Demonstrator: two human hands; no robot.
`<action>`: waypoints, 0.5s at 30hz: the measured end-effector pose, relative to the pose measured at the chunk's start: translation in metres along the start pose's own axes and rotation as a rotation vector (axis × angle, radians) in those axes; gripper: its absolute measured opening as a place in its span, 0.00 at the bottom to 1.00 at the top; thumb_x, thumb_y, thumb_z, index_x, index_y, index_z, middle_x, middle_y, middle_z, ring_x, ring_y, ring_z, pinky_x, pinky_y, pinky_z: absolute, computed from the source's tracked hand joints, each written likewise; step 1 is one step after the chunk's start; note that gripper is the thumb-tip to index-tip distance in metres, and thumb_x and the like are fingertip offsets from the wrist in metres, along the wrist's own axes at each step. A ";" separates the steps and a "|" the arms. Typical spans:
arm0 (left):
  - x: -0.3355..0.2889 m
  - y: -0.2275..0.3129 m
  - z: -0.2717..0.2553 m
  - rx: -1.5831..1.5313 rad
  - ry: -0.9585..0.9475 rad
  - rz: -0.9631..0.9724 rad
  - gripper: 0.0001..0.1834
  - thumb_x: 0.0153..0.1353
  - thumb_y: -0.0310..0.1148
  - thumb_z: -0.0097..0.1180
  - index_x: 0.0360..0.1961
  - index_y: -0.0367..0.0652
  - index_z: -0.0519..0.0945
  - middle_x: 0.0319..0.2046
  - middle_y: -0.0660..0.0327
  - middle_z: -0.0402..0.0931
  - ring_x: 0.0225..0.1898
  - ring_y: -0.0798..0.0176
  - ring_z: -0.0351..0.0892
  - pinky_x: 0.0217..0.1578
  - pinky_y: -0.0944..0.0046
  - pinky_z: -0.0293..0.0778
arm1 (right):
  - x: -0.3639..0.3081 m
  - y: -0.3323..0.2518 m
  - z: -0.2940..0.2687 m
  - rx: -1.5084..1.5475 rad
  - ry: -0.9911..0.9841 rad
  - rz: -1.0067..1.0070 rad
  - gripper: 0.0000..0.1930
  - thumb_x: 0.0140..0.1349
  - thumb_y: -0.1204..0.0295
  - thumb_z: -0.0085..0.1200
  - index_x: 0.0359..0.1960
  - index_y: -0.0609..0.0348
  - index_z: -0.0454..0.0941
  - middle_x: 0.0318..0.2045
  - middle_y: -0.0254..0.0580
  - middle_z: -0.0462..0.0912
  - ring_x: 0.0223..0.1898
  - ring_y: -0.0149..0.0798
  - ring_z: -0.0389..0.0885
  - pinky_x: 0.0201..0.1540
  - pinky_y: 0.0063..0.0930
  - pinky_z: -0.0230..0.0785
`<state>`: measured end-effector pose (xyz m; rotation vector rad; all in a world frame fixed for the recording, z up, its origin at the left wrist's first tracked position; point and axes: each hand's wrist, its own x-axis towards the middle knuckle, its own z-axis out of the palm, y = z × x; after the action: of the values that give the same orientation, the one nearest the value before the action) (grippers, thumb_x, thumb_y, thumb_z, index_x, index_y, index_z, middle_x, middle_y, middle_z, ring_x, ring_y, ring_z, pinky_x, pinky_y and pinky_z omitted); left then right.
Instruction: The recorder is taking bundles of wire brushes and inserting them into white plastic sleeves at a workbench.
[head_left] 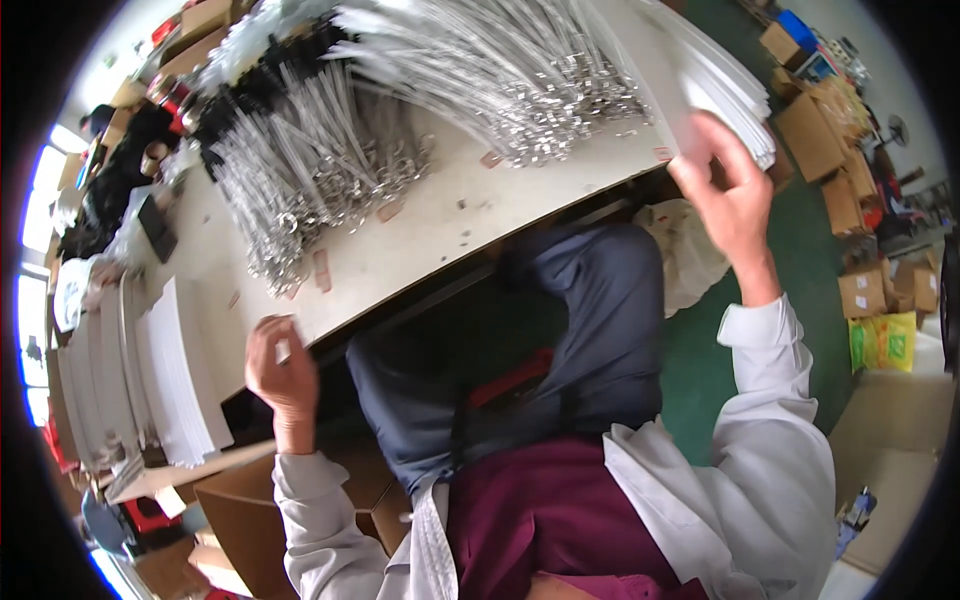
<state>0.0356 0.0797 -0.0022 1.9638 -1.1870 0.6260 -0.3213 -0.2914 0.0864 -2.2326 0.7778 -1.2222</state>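
My right hand (728,195) is at the table's right end, thumb and fingers pinched on the near corner of a blurred white sheet (648,75). Beside that sheet lies a fanned stack of white sheets (722,85). My left hand (283,372) hangs by the table's near left edge, fingers curled together; a small pale patch shows between them, too small to name. Farther in lie two spreads of thin, pale, see-through strands with shiny metal ends: a large bundle (560,105) at the centre and a smaller bundle (310,185) to its left.
The white table (420,235) has small reddish slips near its front edge. White stacked sheets (180,370) stand at its left end. An open cardboard box (250,510) sits below on the left. A pale cloth bag (685,255) hangs under the right end. More boxes (810,135) line the right side.
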 end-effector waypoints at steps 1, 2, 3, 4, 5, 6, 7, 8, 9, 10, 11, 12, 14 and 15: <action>0.008 0.031 -0.007 -0.094 -0.047 0.144 0.04 0.56 0.18 0.61 0.31 0.38 0.81 0.32 0.52 0.83 0.39 0.46 0.85 0.44 0.52 0.81 | -0.003 -0.021 0.015 -0.114 -0.072 -0.223 0.27 0.53 0.74 0.72 0.57 0.61 0.81 0.54 0.46 0.85 0.54 0.41 0.84 0.59 0.34 0.75; 0.017 0.058 -0.012 -0.148 -0.111 0.237 0.06 0.53 0.18 0.63 0.32 0.38 0.81 0.33 0.52 0.83 0.38 0.45 0.85 0.44 0.50 0.82 | -0.005 -0.039 0.029 -0.086 -0.174 -0.353 0.27 0.52 0.74 0.72 0.56 0.61 0.81 0.55 0.48 0.83 0.56 0.47 0.83 0.60 0.38 0.75; 0.022 0.082 -0.020 -0.136 -0.167 0.353 0.06 0.54 0.18 0.62 0.34 0.36 0.81 0.35 0.49 0.84 0.39 0.43 0.85 0.48 0.48 0.82 | -0.009 -0.051 0.043 -0.086 -0.284 -0.406 0.28 0.51 0.73 0.73 0.56 0.60 0.80 0.57 0.48 0.81 0.57 0.49 0.82 0.61 0.40 0.75; 0.027 0.100 -0.023 -0.177 -0.193 0.424 0.10 0.52 0.20 0.65 0.37 0.36 0.81 0.39 0.49 0.84 0.41 0.42 0.85 0.49 0.45 0.81 | -0.015 -0.054 0.057 -0.061 -0.381 -0.427 0.29 0.50 0.74 0.72 0.57 0.61 0.79 0.59 0.48 0.80 0.61 0.50 0.80 0.64 0.39 0.72; 0.033 0.115 -0.022 -0.202 -0.230 0.434 0.15 0.50 0.22 0.67 0.41 0.35 0.82 0.43 0.48 0.83 0.44 0.40 0.84 0.50 0.42 0.80 | -0.019 -0.056 0.072 -0.072 -0.434 -0.472 0.29 0.50 0.73 0.72 0.57 0.60 0.79 0.60 0.48 0.79 0.60 0.50 0.79 0.64 0.40 0.72; 0.039 0.126 -0.019 -0.199 -0.270 0.409 0.19 0.50 0.25 0.69 0.44 0.34 0.82 0.47 0.46 0.82 0.49 0.39 0.82 0.55 0.41 0.77 | -0.023 -0.059 0.085 -0.087 -0.484 -0.518 0.29 0.50 0.72 0.72 0.57 0.60 0.79 0.60 0.48 0.79 0.60 0.50 0.79 0.63 0.41 0.72; 0.040 0.130 -0.016 -0.113 -0.332 0.389 0.25 0.49 0.28 0.71 0.51 0.34 0.81 0.54 0.44 0.79 0.55 0.38 0.78 0.59 0.41 0.73 | -0.027 -0.060 0.097 -0.075 -0.490 -0.524 0.29 0.50 0.72 0.72 0.57 0.60 0.79 0.60 0.48 0.79 0.60 0.50 0.79 0.63 0.41 0.72; 0.040 0.128 -0.007 -0.079 -0.418 0.343 0.33 0.50 0.32 0.72 0.58 0.35 0.77 0.62 0.42 0.72 0.62 0.37 0.72 0.65 0.41 0.67 | -0.029 -0.059 0.109 -0.075 -0.529 -0.575 0.28 0.51 0.71 0.71 0.56 0.61 0.79 0.60 0.47 0.78 0.60 0.50 0.79 0.63 0.42 0.73; 0.043 0.128 0.001 -0.035 -0.457 0.320 0.37 0.50 0.34 0.73 0.61 0.35 0.74 0.64 0.41 0.70 0.64 0.37 0.69 0.66 0.41 0.64 | -0.031 -0.059 0.117 -0.082 -0.564 -0.625 0.27 0.52 0.70 0.71 0.56 0.61 0.79 0.60 0.47 0.78 0.59 0.50 0.78 0.63 0.43 0.73; 0.045 0.127 0.009 0.006 -0.498 0.297 0.40 0.50 0.35 0.73 0.64 0.35 0.71 0.65 0.41 0.68 0.66 0.37 0.67 0.68 0.40 0.62 | -0.033 -0.059 0.125 -0.081 -0.567 -0.627 0.27 0.52 0.70 0.71 0.56 0.61 0.79 0.60 0.47 0.78 0.59 0.50 0.78 0.63 0.43 0.73; 0.044 0.122 0.015 0.027 -0.524 0.290 0.42 0.50 0.36 0.73 0.65 0.34 0.69 0.65 0.41 0.67 0.66 0.37 0.66 0.69 0.40 0.60 | -0.033 -0.060 0.134 -0.079 -0.582 -0.677 0.26 0.52 0.69 0.70 0.55 0.62 0.79 0.60 0.48 0.78 0.59 0.50 0.78 0.62 0.43 0.73; 0.041 0.117 0.023 0.041 -0.551 0.286 0.43 0.50 0.37 0.73 0.66 0.34 0.68 0.65 0.41 0.67 0.67 0.37 0.65 0.69 0.39 0.58 | -0.034 -0.062 0.141 -0.083 -0.598 -0.723 0.26 0.53 0.68 0.69 0.54 0.63 0.79 0.59 0.48 0.78 0.58 0.50 0.79 0.62 0.43 0.73; 0.042 0.107 0.032 0.067 -0.554 0.318 0.43 0.51 0.35 0.72 0.66 0.32 0.67 0.62 0.41 0.69 0.64 0.37 0.68 0.68 0.41 0.62 | -0.035 -0.065 0.149 -0.062 -0.623 -0.748 0.25 0.53 0.67 0.69 0.52 0.65 0.79 0.59 0.49 0.78 0.59 0.51 0.78 0.62 0.42 0.73; 0.043 0.105 0.034 0.023 -0.589 0.289 0.42 0.51 0.34 0.72 0.66 0.32 0.67 0.60 0.41 0.70 0.63 0.37 0.69 0.66 0.43 0.63 | -0.036 -0.065 0.152 -0.062 -0.625 -0.781 0.25 0.52 0.67 0.69 0.52 0.65 0.79 0.59 0.50 0.78 0.58 0.51 0.78 0.62 0.42 0.73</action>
<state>-0.0375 -0.0008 0.0449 2.0806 -1.8471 0.1917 -0.1897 -0.1991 0.0320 -2.8387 -0.3360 -0.6716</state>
